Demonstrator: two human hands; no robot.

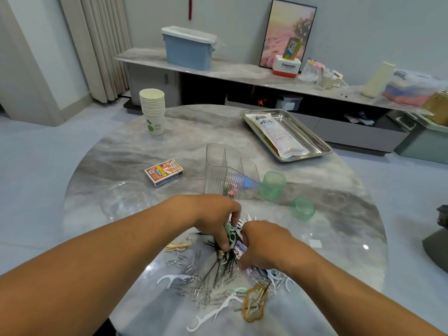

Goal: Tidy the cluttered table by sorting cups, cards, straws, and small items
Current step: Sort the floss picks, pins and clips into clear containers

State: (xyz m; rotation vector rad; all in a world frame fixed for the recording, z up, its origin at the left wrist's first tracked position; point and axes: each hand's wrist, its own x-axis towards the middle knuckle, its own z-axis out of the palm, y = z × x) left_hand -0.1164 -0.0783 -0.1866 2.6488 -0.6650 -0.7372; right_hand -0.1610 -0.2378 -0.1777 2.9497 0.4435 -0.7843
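A heap of small items (213, 275) lies on the near part of the round marble table (339, 214): white floss picks, paper clips, black hairpins and rubber bands. My left hand (215, 214) has its fingers curled down into the heap and pinches a bunch of floss picks (232, 232). My right hand (264, 246) is curled over the same spot, its fingertips hidden among the items. Behind the hands stands a clear ribbed organiser (228, 173). A stack of paper cups (153, 110) stands at the far left. A card box (164, 172) lies mid-table.
A steel tray (317, 141) with a packet of straws (276, 134) sits at the far right. Two green plastic cups (272, 185) lie beside the organiser. A clear bowl (126, 200) is at the left. An amber hair clip (254, 303) lies near the front edge.
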